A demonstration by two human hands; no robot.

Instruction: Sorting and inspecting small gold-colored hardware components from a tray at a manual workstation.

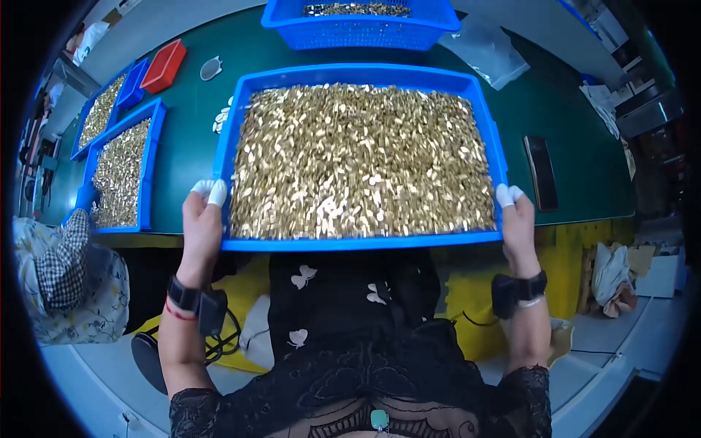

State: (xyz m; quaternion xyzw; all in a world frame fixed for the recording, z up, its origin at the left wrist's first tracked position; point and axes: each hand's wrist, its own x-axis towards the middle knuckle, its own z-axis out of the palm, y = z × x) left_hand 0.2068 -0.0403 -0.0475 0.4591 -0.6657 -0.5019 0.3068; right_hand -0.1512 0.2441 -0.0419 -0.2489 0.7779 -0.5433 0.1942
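A wide blue plastic tray (350, 244) lies in front of me, its near edge at the front of the green table (187, 142). Small shiny gold-coloured metal pieces (358, 160) cover its bottom in a dense layer. My left hand (202, 223) grips the tray's left side near the front corner. At the opposite side, my right hand (518, 223) holds the rim the same way. White covers sit on the thumb and fingertips I can see of both hands. The other fingers are partly hidden.
Behind the tray stands a blue basket (361, 33), with a clear plastic bag (485, 55) beside it. A dark phone (540, 173) lies to the right. Leftward are a red bin (164, 66) and more filled blue trays (155, 168), where a co-worker's blue-gloved hand (86, 195) rests.
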